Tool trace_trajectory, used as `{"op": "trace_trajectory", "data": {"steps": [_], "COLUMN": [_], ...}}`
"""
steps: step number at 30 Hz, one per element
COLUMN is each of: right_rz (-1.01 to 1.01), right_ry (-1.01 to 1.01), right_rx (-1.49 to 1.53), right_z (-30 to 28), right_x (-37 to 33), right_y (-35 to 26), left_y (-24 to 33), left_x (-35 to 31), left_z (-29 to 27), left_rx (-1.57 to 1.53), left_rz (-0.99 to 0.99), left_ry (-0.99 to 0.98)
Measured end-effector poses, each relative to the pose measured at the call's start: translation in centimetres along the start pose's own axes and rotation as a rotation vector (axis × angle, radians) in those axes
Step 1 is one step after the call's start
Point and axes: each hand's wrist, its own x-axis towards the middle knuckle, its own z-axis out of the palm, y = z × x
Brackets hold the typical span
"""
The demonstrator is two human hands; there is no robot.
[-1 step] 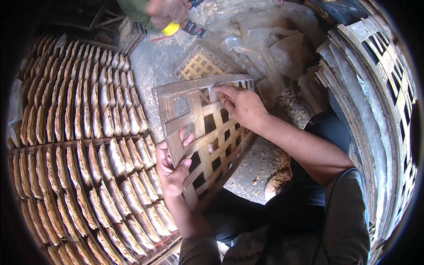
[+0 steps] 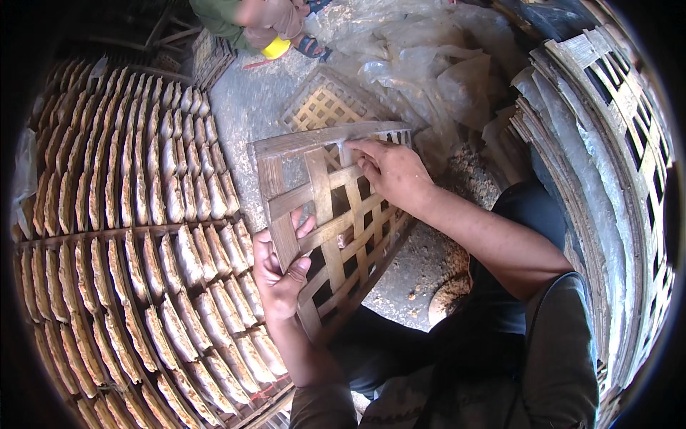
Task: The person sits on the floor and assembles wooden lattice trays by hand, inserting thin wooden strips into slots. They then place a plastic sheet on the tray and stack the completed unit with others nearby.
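Note:
A woven bamboo lattice tray point(image 2: 336, 204) with a flat wooden border is tilted up in front of me. My left hand point(image 2: 282, 275) grips its left border, thumb on the near face and fingers round behind, some showing through the gaps. My right hand point(image 2: 396, 171) is at the upper part of the tray, index finger stretched to the lattice just under the top border. Its other fingers are curled in, and whatever lies between the fingertips is too small to make out. A small brownish bit point(image 2: 346, 237) sticks to the middle of the lattice.
Long rows of pale, brown-edged slabs point(image 2: 171, 257) stand on racks at left. A second lattice tray point(image 2: 332, 104) lies on the littered floor ahead, beside crumpled plastic sheeting point(image 2: 443, 79). Stacked trays and sheets point(image 2: 593, 143) rise at right. Another person point(image 2: 264, 21) is at the top.

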Motion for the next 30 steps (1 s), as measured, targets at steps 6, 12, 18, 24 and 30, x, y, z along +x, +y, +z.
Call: {"op": "trace_trajectory", "data": {"steps": [6,12,18,24,30], "right_rz": [-0.136,-0.331,-0.161,0.283,0.184], "right_ry": [0.132,0.124,-0.074,-0.095,0.031], "right_rx": [-0.071,-0.122,-0.033,0.379,0.285], "right_z": [-0.6,-1.1,-1.4,-0.8,0.0], "right_x": [0.5,0.9,0.5,1.1,1.1], "right_y": [0.6,0.4,0.0,1.2,1.2], "left_y": [-0.6,-0.1,-0.6,-0.7,-0.5], "left_x": [1.0,1.0,1.5,1.5,1.5], "left_z": [0.2,0.7,0.4,0.5,1.2], "left_rx": [0.061,0.067,0.027,0.045,0.073], "left_rz": [0.048,0.022,0.042,0.066,0.054], "left_ry": [-0.051,-0.042,-0.017,-0.013,-0.035]}}
